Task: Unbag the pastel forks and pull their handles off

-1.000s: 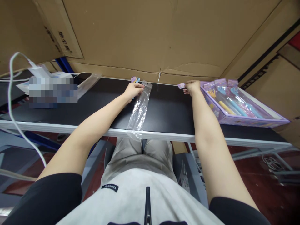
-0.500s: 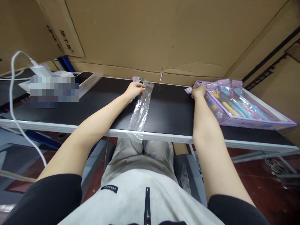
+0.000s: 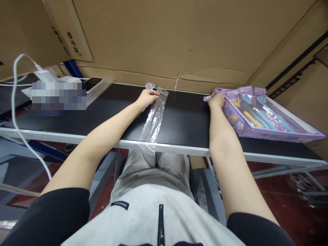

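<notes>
My left hand is at the back of the black tabletop, closed around small claw-headed back scratchers. Their purple, yellow and blue heads poke out beyond the knuckles, while the hand and forearm cover most of the handles. Its fingertips reach the top of a clear plastic bag, which lies flat and hangs over the front edge. At the left end of the purple display box, my right hand is closed on a purple printed card, mostly hidden by the fingers.
Bagged back scratchers with yellow and blue heads lie in the box. To the left are a pixelated item, a white cable and another clear bag. A cardboard wall rises behind the table.
My right hand has shifted slightly left over the purple card, so less of it shows. My left hand and the clear bag stay in place.
</notes>
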`<act>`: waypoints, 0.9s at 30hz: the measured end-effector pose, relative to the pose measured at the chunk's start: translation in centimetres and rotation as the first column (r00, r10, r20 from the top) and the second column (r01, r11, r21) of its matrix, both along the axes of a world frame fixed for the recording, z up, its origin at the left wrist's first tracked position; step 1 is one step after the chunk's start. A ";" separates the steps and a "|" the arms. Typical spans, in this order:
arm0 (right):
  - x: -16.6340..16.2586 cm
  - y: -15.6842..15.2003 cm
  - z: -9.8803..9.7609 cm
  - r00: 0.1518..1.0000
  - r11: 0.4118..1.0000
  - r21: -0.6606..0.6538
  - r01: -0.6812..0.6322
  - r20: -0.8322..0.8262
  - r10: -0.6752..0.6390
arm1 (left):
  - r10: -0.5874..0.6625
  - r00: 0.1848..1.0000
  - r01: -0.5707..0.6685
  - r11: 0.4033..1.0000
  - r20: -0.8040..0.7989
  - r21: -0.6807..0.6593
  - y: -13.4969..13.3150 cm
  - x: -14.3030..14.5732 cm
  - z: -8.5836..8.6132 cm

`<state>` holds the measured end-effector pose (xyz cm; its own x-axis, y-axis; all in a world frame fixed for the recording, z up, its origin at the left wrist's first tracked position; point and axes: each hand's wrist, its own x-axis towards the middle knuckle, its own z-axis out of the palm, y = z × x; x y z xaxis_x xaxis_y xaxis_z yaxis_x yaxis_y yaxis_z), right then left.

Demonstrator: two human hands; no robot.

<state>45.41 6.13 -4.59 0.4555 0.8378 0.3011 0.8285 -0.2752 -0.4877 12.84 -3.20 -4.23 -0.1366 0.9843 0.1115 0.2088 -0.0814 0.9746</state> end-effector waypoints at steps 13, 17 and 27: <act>-2.3 -1.0 0.2 0.967 0.980 -0.200 -0.014 0.246 0.064 | 0.009 1.000 -0.009 1.000 -0.020 0.003 -0.3 0.0 0.3; -1.9 -1.2 0.0 0.959 0.978 -0.205 -0.040 0.266 0.095 | 0.012 0.999 -0.013 1.000 -0.050 -0.014 -0.5 0.1 0.6; -1.4 -1.2 0.0 0.960 0.973 -0.223 -0.066 0.252 0.123 | 0.003 0.999 -0.003 1.000 -0.034 0.002 -0.4 -0.1 0.5</act>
